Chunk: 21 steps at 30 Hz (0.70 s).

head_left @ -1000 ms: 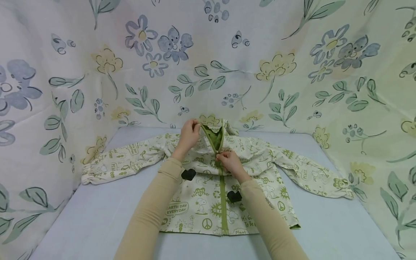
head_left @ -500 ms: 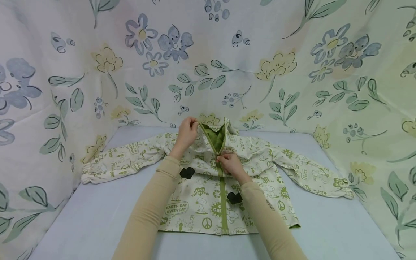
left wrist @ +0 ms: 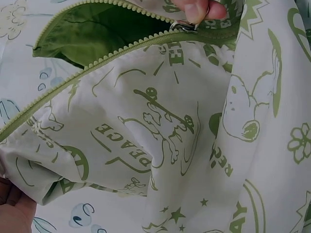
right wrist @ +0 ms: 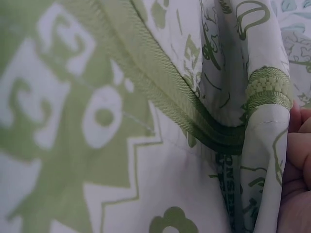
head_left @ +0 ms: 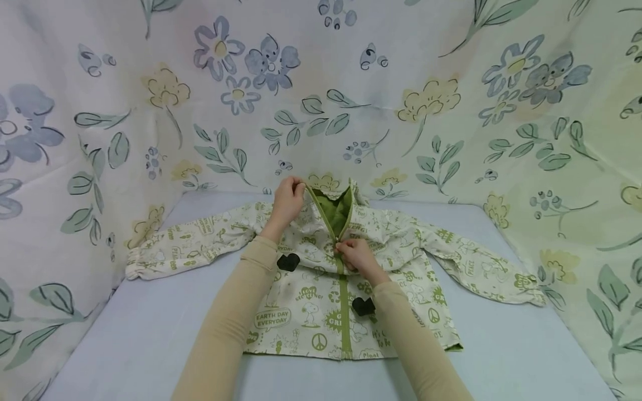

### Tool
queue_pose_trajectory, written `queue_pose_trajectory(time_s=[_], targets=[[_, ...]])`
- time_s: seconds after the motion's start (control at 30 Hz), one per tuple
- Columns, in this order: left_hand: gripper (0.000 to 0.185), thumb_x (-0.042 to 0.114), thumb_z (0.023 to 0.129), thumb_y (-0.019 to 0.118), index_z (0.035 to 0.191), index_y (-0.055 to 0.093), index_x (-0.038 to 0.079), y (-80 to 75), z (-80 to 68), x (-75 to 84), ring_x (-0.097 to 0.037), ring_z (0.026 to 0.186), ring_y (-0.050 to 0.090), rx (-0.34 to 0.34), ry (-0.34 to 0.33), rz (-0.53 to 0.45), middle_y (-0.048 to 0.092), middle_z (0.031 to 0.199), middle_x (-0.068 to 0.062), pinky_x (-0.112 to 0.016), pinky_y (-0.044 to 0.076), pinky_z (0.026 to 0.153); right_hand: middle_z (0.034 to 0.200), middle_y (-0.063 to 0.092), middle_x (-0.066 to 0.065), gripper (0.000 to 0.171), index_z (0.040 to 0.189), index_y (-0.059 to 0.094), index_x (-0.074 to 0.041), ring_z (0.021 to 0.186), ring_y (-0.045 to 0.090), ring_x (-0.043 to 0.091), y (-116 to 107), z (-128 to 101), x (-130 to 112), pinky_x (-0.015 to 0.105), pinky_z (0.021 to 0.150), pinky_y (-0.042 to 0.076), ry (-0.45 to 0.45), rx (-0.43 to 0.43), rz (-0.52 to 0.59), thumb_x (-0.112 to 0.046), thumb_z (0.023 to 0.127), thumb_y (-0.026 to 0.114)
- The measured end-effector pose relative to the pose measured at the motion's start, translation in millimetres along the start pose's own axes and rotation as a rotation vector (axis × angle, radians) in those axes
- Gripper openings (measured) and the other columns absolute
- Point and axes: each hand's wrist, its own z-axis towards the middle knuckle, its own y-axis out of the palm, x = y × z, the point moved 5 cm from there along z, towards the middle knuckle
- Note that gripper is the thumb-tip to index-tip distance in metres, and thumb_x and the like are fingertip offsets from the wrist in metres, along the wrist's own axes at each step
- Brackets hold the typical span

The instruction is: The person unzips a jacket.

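Note:
A cream jacket [head_left: 311, 312] with green cartoon prints lies front up on the table, sleeves spread to both sides. Its green zipper [head_left: 344, 312] is closed along the lower front and parted at the neck, showing the green lining [head_left: 335, 210]. My left hand [head_left: 287, 201] pinches the left collar edge and holds it up. At the point where the teeth meet, my right hand [head_left: 351, 253] pinches the metal zipper pull [left wrist: 183, 26]. The left wrist view shows the open teeth and lining [left wrist: 97, 34]. In the right wrist view only folded jacket cloth [right wrist: 146, 145] and the zipper tape [right wrist: 165, 92] fill the frame.
The jacket rests on a pale blue table [head_left: 150, 334]. A floral cloth backdrop [head_left: 351, 100] closes in the back and both sides. The left sleeve cuff [head_left: 137, 267] and the right sleeve cuff [head_left: 531, 292] reach near the side walls.
The neck opening has widened: more green lining shows. My right hand with the zipper pull has slid slightly down, and my left hand has lifted the collar a little.

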Motion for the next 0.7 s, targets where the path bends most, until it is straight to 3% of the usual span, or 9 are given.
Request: queue_pose_trajectory(time_s=[0.4, 0.7], targets=[[0.021, 0.014, 0.101, 0.040, 0.111, 0.050, -0.002, 0.0, 2.4, 0.9, -0.024, 0.082, 0.045, 0.003, 0.016, 0.009, 0.048, 0.101, -0.014, -0.035, 0.040, 0.068, 0.047, 0.033, -0.002, 0.028, 0.089, 0.068, 0.003, 0.038, 0.020, 0.010, -1, 3, 1, 0.026, 0.037, 0.024, 0.048, -0.021, -0.024, -0.020, 0.097, 0.052], [0.020, 0.011, 0.101, 0.039, 0.110, 0.050, -0.003, -10.0, 4.6, -2.5, -0.025, 0.079, 0.043, 0.115, 0.021, -0.049, 0.047, 0.099, -0.016, -0.035, 0.037, 0.069, 0.047, 0.034, -0.001, 0.029, 0.086, 0.067, 0.000, 0.037, 0.021, 0.011, -2, -2, -3, 0.026, 0.035, 0.024, 0.043, -0.046, -0.034, -0.021, 0.097, 0.052]])
